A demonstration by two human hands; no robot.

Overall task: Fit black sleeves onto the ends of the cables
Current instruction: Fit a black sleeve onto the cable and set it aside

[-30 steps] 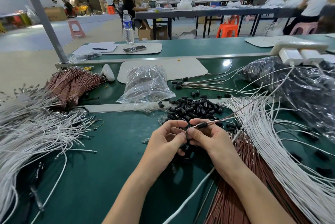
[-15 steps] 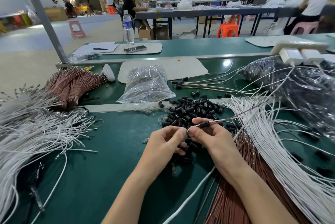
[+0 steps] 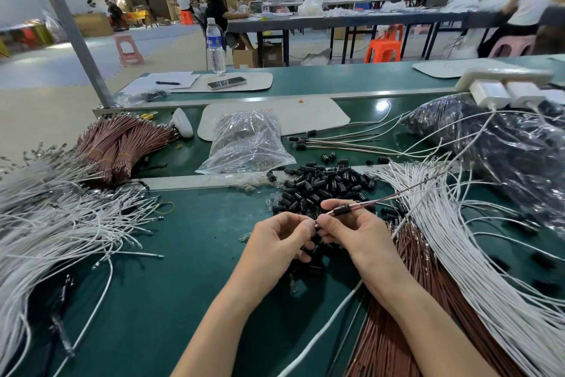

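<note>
My right hand (image 3: 351, 228) pinches a thin brown cable (image 3: 394, 198) that runs up to the right. A black sleeve (image 3: 340, 211) sits on that cable just behind its metal tip. My left hand (image 3: 282, 239) meets the right hand at the cable's tip, fingertips pinching it. Behind both hands lies a heap of loose black sleeves (image 3: 321, 185) on the green table (image 3: 183, 254). Several brown cables with sleeves fitted (image 3: 330, 143) lie further back.
White cables (image 3: 61, 224) fan out at the left and more white cables (image 3: 474, 254) at the right, with brown cables (image 3: 406, 315) under my right forearm. A brown cable bundle (image 3: 122, 144), a clear plastic bag (image 3: 247, 144) and a dark bag (image 3: 504, 150) stand behind.
The black sleeve has slid a little back along the cable, away from the tip. My left fingertips have come to the bare metal end.
</note>
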